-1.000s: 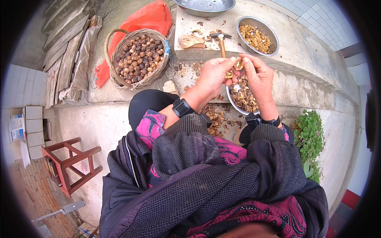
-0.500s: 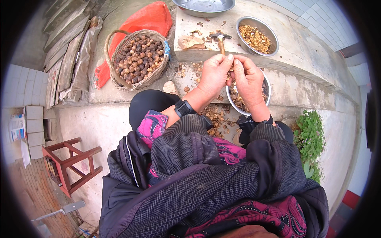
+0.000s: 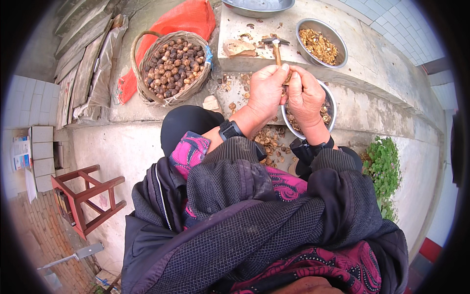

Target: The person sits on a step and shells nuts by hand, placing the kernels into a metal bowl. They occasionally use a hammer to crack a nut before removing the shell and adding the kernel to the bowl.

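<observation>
My left hand [image 3: 264, 90] and my right hand [image 3: 304, 98] meet over a steel bowl of cracked shells [image 3: 323, 115], fingertips pinched together on a walnut piece that they mostly hide. Just beyond them, on the concrete step [image 3: 362, 68], lie a hammer [image 3: 276, 51] with a wooden handle and a pale stone [image 3: 239, 48] among scattered shell bits. A steel bowl of walnut kernels [image 3: 318, 44] stands at the right of that step. Left of my hands, a wicker basket of whole walnuts [image 3: 171, 68] sits by a red mesh sack [image 3: 188, 19].
A large steel basin [image 3: 257, 7] is at the step's back. Shell debris [image 3: 269, 142] lies between my knees. A red wooden stool [image 3: 88, 196] is at lower left, leaning boards [image 3: 90, 54] at upper left, a leafy plant [image 3: 384, 171] at right.
My right hand's fingers have closed over the walnut piece, which showed clearly a second ago and is now mostly covered. The whole view has shifted slightly.
</observation>
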Demonstrator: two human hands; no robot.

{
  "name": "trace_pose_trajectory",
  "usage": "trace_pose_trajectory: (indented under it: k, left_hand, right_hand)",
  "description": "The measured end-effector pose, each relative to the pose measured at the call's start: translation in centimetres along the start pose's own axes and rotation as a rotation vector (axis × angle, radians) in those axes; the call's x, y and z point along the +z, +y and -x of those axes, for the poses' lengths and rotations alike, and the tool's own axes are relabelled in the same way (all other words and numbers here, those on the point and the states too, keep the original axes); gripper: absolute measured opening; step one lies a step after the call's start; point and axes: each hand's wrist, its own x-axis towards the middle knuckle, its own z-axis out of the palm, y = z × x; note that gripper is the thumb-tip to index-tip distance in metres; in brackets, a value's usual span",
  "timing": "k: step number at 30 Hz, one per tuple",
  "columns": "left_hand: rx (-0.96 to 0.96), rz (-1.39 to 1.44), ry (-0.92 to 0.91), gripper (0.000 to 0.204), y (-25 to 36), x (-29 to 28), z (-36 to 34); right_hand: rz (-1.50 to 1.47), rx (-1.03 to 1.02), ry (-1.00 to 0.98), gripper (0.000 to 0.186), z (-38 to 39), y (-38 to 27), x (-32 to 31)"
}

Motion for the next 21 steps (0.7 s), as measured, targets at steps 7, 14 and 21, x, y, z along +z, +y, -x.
trace_pose_trajectory:
  k: [7, 14, 21]
  left_hand:
    - [-0.042, 0.065, -0.021, 0.024, 0.1, -0.2, -0.1]
    - [-0.074, 0.078, -0.149, 0.022, 0.9, -0.5, -0.2]
    - [0.183, -0.26, -0.093, 0.029, 1.0, 0.0, -0.4]
  right_hand:
    - [-0.235, 0.173, -0.054, 0.019, 0.3, -0.1, -0.1]
    - [-0.449, 0.348, -0.132, 0.021, -0.7, -0.4, -1.2]
    - [-0.467, 0.419, -0.128, 0.017, -1.1, -0.8, -1.1]
